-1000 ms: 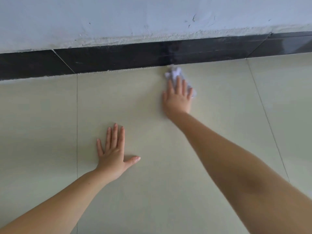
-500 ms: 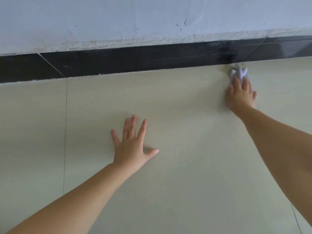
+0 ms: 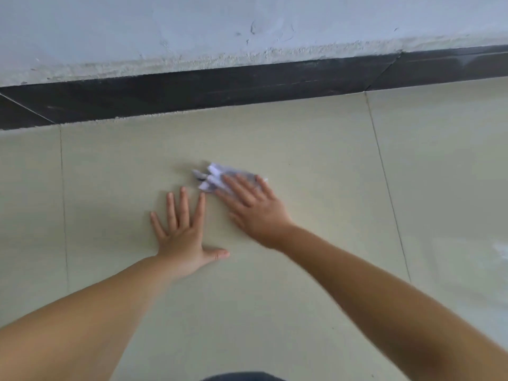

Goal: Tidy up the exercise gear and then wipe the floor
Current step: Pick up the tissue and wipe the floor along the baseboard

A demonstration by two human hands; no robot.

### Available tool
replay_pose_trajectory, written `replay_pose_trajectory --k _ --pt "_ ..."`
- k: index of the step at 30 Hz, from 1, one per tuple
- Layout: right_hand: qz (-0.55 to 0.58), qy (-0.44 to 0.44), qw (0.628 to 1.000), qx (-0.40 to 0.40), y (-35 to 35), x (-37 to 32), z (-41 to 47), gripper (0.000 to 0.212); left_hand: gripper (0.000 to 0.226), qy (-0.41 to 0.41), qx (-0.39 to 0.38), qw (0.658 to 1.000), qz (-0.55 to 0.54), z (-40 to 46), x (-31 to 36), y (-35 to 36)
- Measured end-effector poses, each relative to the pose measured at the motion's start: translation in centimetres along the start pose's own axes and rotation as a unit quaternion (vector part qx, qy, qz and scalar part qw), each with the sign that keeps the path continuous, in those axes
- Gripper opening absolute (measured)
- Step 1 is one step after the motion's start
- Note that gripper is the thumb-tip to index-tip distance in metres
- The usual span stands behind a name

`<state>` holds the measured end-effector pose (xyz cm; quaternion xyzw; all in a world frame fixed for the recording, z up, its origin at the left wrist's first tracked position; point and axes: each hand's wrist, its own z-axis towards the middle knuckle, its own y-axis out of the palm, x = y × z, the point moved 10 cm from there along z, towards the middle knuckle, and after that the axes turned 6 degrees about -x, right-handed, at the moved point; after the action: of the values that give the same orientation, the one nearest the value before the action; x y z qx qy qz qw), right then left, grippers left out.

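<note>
A crumpled white tissue [image 3: 213, 177] lies on the pale tiled floor [image 3: 275, 298], in the middle of the view. My right hand [image 3: 251, 209] presses flat on it with straight fingers, covering its near part. My left hand [image 3: 184, 229] rests flat on the floor just to the left of the right hand, fingers spread, thumb pointing right. No exercise gear is in view.
A black skirting strip [image 3: 220, 92] runs along the foot of a rough white wall [image 3: 192, 31] at the far side. Tile joints cross the floor at left and right. A pale smear [image 3: 500, 251] shows on the floor at the right edge.
My right hand has drawn the tissue from beside the skirting at the right back toward me and to the left, close to my left hand. The left hand stays planted.
</note>
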<state>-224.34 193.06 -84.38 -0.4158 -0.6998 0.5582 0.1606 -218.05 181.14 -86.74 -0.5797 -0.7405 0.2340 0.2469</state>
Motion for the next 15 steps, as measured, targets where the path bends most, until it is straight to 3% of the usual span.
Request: replay_pose_trajectory --k 2,4,7,9,10,12,15 --pt "-0.021 0.082 0.996 0.028 -1.5 8.0 -2.3 0.053 0.128 0.004 -0.011 1.000 0.001 0.0 -0.1 -0.1" --pt "0.039 0.254 0.966 0.036 -2.8 17.7 -6.3 0.054 0.128 0.008 -0.024 1.000 -0.001 0.1 0.0 0.0" --pt "0.178 0.514 0.839 0.024 -3.1 26.7 -14.0 0.055 0.128 0.011 -0.026 1.000 -0.004 0.1 0.0 0.0" --pt "0.200 0.578 0.791 0.011 -2.9 26.7 -15.4 0.056 0.126 0.017 -0.023 1.000 -0.004 0.4 0.1 0.0" --pt "0.189 0.578 0.793 0.007 -2.7 25.2 -14.6 0.057 0.126 0.021 -0.022 1.000 -0.007 0.5 0.1 0.0" --pt "0.142 0.511 0.848 -0.005 -2.0 19.8 -10.9 0.059 0.125 0.029 -0.020 0.999 -0.018 0.5 0.1 0.0" --pt "0.043 0.269 0.961 -0.043 0.1 6.1 -5.5 0.062 0.125 0.039 -0.007 0.999 -0.018 0.4 0.4 0.0"
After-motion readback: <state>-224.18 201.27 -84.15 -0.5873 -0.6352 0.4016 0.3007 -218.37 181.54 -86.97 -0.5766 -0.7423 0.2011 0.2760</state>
